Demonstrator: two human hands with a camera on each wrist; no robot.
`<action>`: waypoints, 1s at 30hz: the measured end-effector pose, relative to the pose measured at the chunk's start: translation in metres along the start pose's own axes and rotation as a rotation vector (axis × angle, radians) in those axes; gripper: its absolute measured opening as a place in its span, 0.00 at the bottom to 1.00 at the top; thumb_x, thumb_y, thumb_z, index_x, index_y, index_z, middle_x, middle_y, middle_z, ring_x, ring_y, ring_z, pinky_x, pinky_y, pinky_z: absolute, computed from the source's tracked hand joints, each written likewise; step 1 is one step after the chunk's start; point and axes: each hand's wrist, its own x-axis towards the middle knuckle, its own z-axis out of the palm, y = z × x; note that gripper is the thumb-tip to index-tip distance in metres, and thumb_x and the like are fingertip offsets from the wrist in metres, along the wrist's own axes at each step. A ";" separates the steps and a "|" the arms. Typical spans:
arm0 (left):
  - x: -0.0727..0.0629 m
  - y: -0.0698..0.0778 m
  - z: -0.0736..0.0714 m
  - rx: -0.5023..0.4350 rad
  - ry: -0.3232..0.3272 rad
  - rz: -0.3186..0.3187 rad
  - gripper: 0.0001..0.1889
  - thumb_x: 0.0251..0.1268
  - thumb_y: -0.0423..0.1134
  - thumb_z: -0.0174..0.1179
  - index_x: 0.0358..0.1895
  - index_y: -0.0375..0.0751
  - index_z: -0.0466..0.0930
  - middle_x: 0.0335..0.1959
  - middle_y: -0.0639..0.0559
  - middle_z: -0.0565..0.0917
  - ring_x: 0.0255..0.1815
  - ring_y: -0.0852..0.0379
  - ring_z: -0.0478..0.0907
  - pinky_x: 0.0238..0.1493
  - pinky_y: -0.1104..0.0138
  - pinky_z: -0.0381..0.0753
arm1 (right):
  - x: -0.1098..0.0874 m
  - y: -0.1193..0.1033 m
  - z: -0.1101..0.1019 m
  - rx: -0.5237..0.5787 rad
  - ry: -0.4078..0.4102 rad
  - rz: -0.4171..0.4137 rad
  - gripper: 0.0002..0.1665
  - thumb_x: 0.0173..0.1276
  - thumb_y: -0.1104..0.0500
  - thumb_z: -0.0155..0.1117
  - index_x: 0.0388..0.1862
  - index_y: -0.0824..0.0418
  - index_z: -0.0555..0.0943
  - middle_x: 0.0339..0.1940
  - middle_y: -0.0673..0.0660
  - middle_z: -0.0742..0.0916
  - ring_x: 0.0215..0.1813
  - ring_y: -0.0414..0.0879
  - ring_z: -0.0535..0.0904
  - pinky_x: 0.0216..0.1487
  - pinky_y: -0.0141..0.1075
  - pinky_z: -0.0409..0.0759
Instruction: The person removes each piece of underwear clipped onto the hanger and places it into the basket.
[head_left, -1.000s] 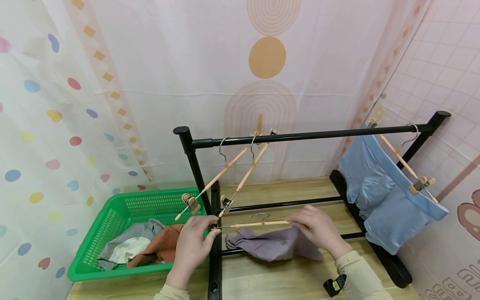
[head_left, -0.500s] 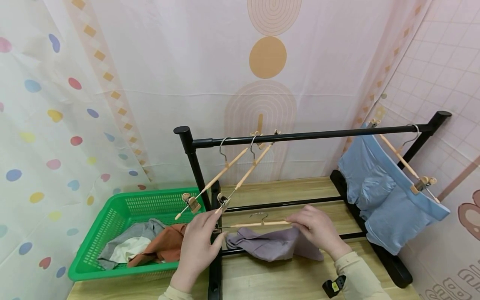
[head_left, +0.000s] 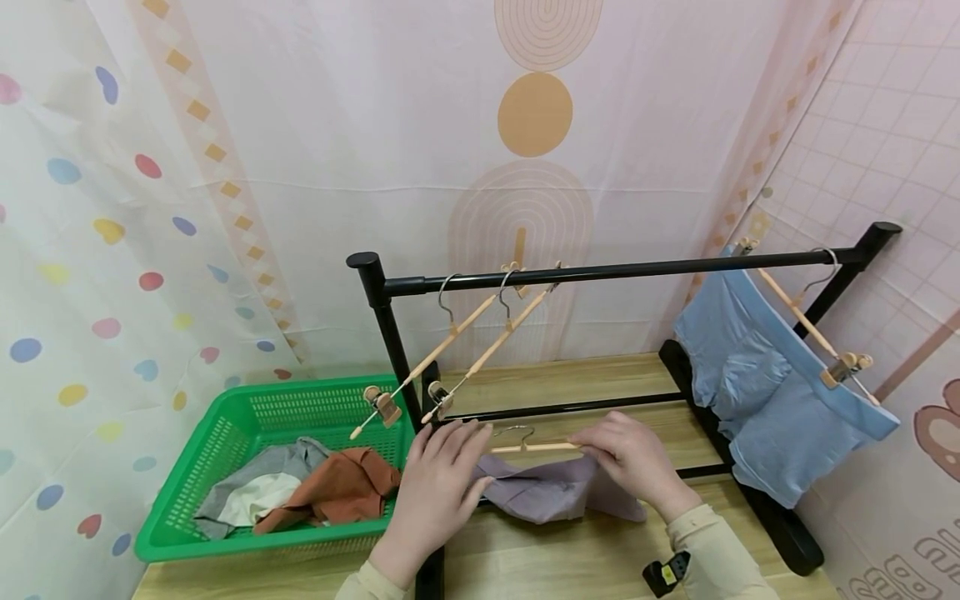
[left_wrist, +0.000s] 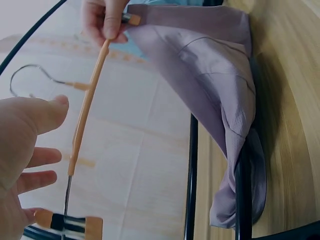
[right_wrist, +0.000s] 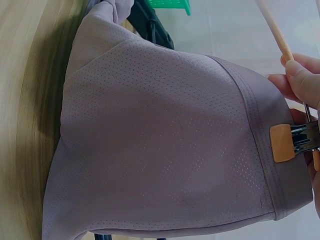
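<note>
My right hand (head_left: 630, 454) pinches the right end of a wooden clip hanger (head_left: 517, 448), held level below the rail. In the right wrist view, an orange-tan clip (right_wrist: 283, 143) at that end bites the wide waistband of a mauve garment (right_wrist: 160, 145). The rest of the garment droops across the rack's lower bar. My left hand (head_left: 438, 483) is at the hanger's other end, fingers and thumb spread. In the left wrist view, the clip (left_wrist: 94, 227) there carries no cloth and one fingertip is close to it; whether they touch I cannot tell.
Two bare clip hangers (head_left: 452, 335) hang at the left of the black rail (head_left: 615, 271). Light blue shorts (head_left: 772, 375) hang at its right end. A green basket (head_left: 172, 500) with grey, white and rust cloth stands left of the rack, on a wooden tabletop (head_left: 525, 567).
My left hand has opened its fingers off the hanger's left end and shifted right. The nearer hanging hanger has swung left at its front end. The right hand stays put.
</note>
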 end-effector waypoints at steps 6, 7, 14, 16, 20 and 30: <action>0.005 0.003 0.003 0.015 -0.043 0.036 0.41 0.52 0.49 0.76 0.70 0.42 0.71 0.61 0.44 0.78 0.62 0.43 0.74 0.62 0.39 0.67 | -0.001 0.001 0.002 -0.005 0.005 -0.002 0.21 0.49 0.68 0.79 0.43 0.53 0.88 0.37 0.44 0.89 0.34 0.39 0.79 0.32 0.34 0.73; 0.006 0.003 0.003 0.019 -0.046 0.040 0.42 0.51 0.50 0.76 0.70 0.42 0.70 0.61 0.44 0.78 0.62 0.43 0.74 0.62 0.40 0.67 | -0.002 0.001 0.002 -0.006 0.005 -0.003 0.21 0.49 0.68 0.79 0.43 0.53 0.88 0.37 0.45 0.89 0.34 0.39 0.80 0.33 0.35 0.74; 0.008 0.002 0.010 0.041 -0.067 0.044 0.44 0.49 0.49 0.78 0.71 0.41 0.69 0.60 0.45 0.78 0.60 0.45 0.75 0.61 0.44 0.70 | -0.004 0.002 0.004 -0.008 -0.008 -0.001 0.21 0.49 0.68 0.78 0.43 0.55 0.89 0.38 0.45 0.89 0.39 0.40 0.84 0.46 0.47 0.80; 0.008 0.001 0.012 0.053 -0.051 0.051 0.43 0.49 0.47 0.78 0.70 0.41 0.71 0.59 0.45 0.79 0.59 0.46 0.76 0.60 0.44 0.71 | -0.004 0.001 0.004 -0.006 -0.004 -0.002 0.21 0.49 0.68 0.79 0.43 0.55 0.89 0.38 0.45 0.89 0.38 0.40 0.84 0.43 0.44 0.80; 0.010 0.001 0.017 0.070 0.012 0.074 0.39 0.47 0.41 0.80 0.66 0.42 0.75 0.55 0.45 0.81 0.55 0.46 0.78 0.57 0.45 0.75 | -0.004 0.001 0.005 -0.004 0.008 -0.007 0.21 0.48 0.68 0.79 0.43 0.55 0.89 0.37 0.45 0.89 0.35 0.39 0.82 0.34 0.36 0.74; 0.013 0.004 0.021 0.072 0.056 0.079 0.25 0.53 0.31 0.74 0.57 0.46 0.82 0.45 0.50 0.85 0.44 0.48 0.83 0.45 0.51 0.81 | -0.003 0.000 0.005 -0.010 0.011 -0.007 0.20 0.49 0.67 0.78 0.43 0.55 0.89 0.37 0.45 0.89 0.35 0.39 0.82 0.35 0.36 0.73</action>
